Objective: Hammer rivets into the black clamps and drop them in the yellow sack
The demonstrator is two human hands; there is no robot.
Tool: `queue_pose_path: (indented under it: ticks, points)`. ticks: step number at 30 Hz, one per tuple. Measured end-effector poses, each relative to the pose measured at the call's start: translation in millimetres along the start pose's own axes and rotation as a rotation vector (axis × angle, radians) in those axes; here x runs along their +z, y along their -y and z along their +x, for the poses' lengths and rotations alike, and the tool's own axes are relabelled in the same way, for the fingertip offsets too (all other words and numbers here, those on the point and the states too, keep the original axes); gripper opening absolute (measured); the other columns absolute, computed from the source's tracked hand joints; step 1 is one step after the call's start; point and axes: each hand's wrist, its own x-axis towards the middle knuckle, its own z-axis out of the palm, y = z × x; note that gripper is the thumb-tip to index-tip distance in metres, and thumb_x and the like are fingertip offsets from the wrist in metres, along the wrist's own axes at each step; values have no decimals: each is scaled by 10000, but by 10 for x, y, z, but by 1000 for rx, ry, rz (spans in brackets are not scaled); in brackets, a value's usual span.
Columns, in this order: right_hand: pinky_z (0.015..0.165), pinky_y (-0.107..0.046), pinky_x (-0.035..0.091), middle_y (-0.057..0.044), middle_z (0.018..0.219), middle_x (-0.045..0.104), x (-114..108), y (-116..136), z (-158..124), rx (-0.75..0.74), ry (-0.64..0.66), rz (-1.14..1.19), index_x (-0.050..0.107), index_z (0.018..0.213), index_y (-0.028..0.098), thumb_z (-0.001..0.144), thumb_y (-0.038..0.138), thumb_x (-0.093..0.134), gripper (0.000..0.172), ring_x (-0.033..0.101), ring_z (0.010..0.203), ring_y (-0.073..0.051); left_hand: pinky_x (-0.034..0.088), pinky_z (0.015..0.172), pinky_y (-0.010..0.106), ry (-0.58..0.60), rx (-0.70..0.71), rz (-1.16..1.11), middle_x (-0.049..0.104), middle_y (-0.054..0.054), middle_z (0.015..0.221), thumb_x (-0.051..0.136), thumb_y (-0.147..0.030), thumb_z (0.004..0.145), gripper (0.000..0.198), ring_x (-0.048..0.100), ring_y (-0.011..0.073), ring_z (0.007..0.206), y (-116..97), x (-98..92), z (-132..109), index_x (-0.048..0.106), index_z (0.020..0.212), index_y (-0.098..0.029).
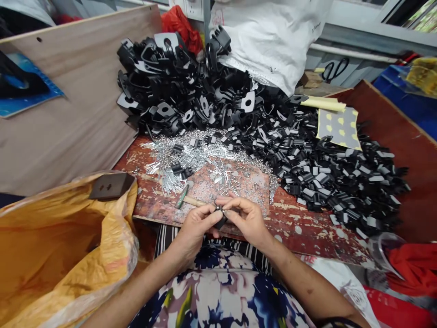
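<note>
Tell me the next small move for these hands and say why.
Probably finish fitting the small black part between the fingertips before reaching for anything else. The left hand and right hand both pinch it just above the table, so neither is free. The hammer lies on the table beyond them, beside the metal pins.

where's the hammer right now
In the head view the hammer lies on the red table, left of centre, its head among the silver pins, just beyond the left hand and right hand pinching a black clip.
</note>
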Motion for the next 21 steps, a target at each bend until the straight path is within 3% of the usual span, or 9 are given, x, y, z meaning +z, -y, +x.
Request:
queue_pose_path:
  ticks: [2,5,8,11,12,14,17,19,21]
  points:
    - [1241,-596,298,-46,1111,802,111,-33,-61,-21,-1,-29,698,931,250,950,271,651,55,707,1188,-232,424,428,183,-45,36,16,485,-21,645,869,-464,678,420,426,96,556,17,-23,-5,587,586,-166]
    - [1213,-581,349,-40,1111,801,82,-72,-86,-74,41,-144,719,996,257,964,251,624,101,701,1190,-233,368,422,159,-90,75,57,443,-33,616,861,-420,698,430,391,86,548,24,-114,-39,543,556,-168]
    - [1100,-518,480,-27,1001,807,-232,-115,-1,-137,5,-417,759,1027,260,948,201,628,164,742,996,-214,376,428,157,-147,95,71,448,-31,646,854,-400,698,375,385,91,568,-7,-201,-79,579,592,-169]
    - [1038,-518,501,-44,967,798,-689,-187,179,-264,-106,-814,771,1037,248,939,98,572,268,722,915,-216,394,418,162,-168,80,61,450,-24,686,844,-391,682,331,379,100,591,-41,-240,-99,606,612,-171]
    - [1047,-523,489,-52,1011,795,-816,-212,246,-331,-85,-928,766,1048,244,940,65,543,306,715,950,-220,390,410,162,-164,73,56,445,-25,681,839,-388,679,327,372,100,585,-46,-241,-100,603,606,-173]
    - [1055,-503,483,-61,1087,783,-977,-256,372,-478,91,-1095,751,1042,228,954,38,505,323,692,1022,-219,370,390,161,-150,55,46,435,-28,656,828,-382,678,328,362,98,563,-49,-232,-98,588,590,-178]
    - [1008,-436,510,-76,954,751,-1003,-294,506,-634,413,-1243,723,929,181,986,56,490,271,651,950,-204,351,370,164,-124,25,10,431,-30,626,823,-383,686,330,355,92,532,-51,-206,-96,584,584,-178]
    - [956,-420,525,-72,813,687,-971,-309,553,-659,474,-1314,698,844,162,992,58,471,291,607,838,-198,369,377,173,-109,17,-45,437,-31,627,835,-374,679,323,356,88,526,-60,-198,-101,595,596,-174]
    - [858,-412,542,-73,752,636,-959,-314,575,-646,422,-1339,687,795,156,984,55,452,318,571,782,-206,387,391,183,-102,26,-116,448,-30,633,849,-358,666,305,362,86,527,-77,-205,-109,615,621,-167]
